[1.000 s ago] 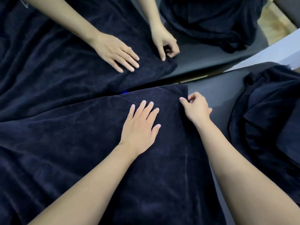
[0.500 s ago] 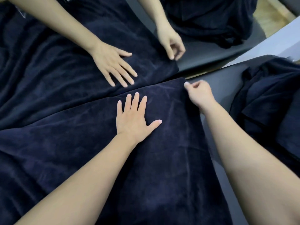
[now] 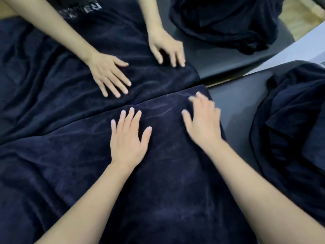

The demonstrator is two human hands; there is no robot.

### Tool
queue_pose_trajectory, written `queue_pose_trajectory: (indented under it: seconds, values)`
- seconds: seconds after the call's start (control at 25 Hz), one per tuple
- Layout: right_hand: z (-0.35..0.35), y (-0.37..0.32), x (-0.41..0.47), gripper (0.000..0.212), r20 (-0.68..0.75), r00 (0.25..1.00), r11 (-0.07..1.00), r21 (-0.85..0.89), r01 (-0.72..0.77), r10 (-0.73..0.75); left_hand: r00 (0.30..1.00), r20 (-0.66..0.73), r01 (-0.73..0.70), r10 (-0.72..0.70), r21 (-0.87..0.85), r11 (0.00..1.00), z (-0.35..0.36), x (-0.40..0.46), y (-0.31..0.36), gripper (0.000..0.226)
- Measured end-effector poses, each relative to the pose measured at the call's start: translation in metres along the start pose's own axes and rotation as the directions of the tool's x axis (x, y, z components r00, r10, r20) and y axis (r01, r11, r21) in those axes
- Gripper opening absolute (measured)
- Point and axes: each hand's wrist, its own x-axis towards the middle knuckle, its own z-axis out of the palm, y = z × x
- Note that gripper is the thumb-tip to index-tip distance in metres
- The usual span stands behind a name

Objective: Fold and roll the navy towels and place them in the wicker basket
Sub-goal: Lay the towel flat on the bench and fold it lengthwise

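Head view | navy towel [image 3: 88, 173] is spread on dark table [image 3: 237, 103] against a mirror [image 3: 219, 64] | left hand [image 3: 128, 140] and right hand [image 3: 204, 124] are laid flat, fingers spread | crumpled towels [image 3: 290, 129] are seen at right

This looks like a spa or treatment room rather than a home. A dark padded table [image 3: 233, 103] runs flush against a wall mirror [image 3: 219, 67], which doubles everything on it. A navy towel [image 3: 158, 173] lies spread across the padding, with a heap [image 3: 295, 120] of more navy cloth beside it. In the mirror's upper corner shows a strip of pale wood floor [image 3: 292, 16]. I can't tell more than that.
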Motion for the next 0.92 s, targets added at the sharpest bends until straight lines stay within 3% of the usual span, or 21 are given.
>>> queue_pose_trajectory:
  seconds: [0.08,0.16,0.28,0.32,0.4,0.48,0.56,0.64,0.8,0.92]
  values:
    - [0.021,-0.001,-0.026,0.059,0.163,0.982,0.994,-0.038,0.105,-0.097,0.984,-0.071,0.167,-0.166,0.012,0.986,-0.012,-0.016,-0.039,0.064]
    - [0.032,0.008,-0.026,0.062,0.138,0.99,0.996,-0.088,0.031,-0.019,0.92,-0.119,0.376,-0.373,0.004,0.927,-0.026,-0.041,-0.088,0.061]
    - [0.035,-0.025,-0.017,0.058,0.136,0.973,0.981,-0.078,-0.176,0.186,0.729,-0.204,0.67,-0.653,0.019,0.742,-0.048,-0.107,-0.164,0.06]
    - [0.035,-0.05,-0.019,0.056,0.108,0.976,0.981,-0.066,-0.181,0.187,0.649,-0.229,0.744,-0.725,-0.009,0.668,-0.054,-0.13,-0.179,0.061]
    - [0.035,-0.119,-0.041,0.049,0.03,0.998,0.998,0.007,0.059,-0.059,0.504,-0.23,0.835,-0.832,-0.117,0.538,-0.067,-0.164,-0.192,0.065]
    - [0.041,-0.194,-0.087,0.041,0.021,0.911,0.908,0.09,0.409,-0.413,0.434,-0.195,0.875,-0.879,-0.138,0.463,-0.076,-0.184,-0.195,0.068]
    - [0.063,-0.256,-0.146,0.042,0.052,0.79,0.788,0.139,0.6,-0.611,0.41,-0.106,0.893,-0.906,-0.157,0.423,-0.082,-0.193,-0.199,0.057]
    - [0.086,-0.295,-0.197,0.046,0.159,0.728,0.745,0.144,0.652,-0.667,0.432,0.018,0.888,-0.902,-0.182,0.422,-0.087,-0.202,-0.209,0.038]
    - [0.1,-0.308,-0.235,0.05,0.283,0.758,0.802,0.081,0.592,-0.588,0.428,0.132,0.884,-0.894,-0.267,0.383,-0.101,-0.233,-0.247,0.027]
    - [0.09,-0.312,-0.245,0.051,0.221,0.791,0.815,0.038,0.578,-0.571,0.411,0.138,0.883,-0.901,-0.304,0.357,-0.101,-0.261,-0.258,0.022]
